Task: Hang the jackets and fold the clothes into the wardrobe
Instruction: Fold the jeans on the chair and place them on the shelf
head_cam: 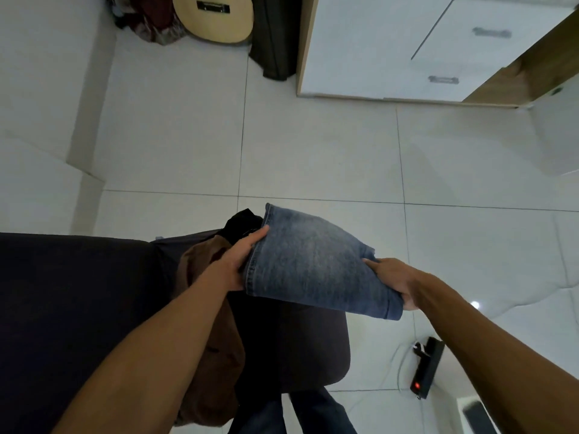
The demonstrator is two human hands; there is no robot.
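A folded pair of blue jeans (313, 264) is held flat in the air between both hands, over the edge of a dark sofa (78, 308). My left hand (238, 264) grips the jeans' left edge, thumb on top and fingers underneath. On the right edge, my right hand (394, 280) holds the fold the same way. A brown garment (213, 339) and a black garment (241, 223) lie on the sofa under my left arm. The white wardrobe (391, 45) stands at the far right, with two handled drawers in its lower part.
A guitar (213, 17) and a dark hanging cloth (275, 36) lean at the far wall beside a heap of clothes (147, 23). A black power strip (426, 368) with a red light lies on the tiled floor (313, 145) at the right.
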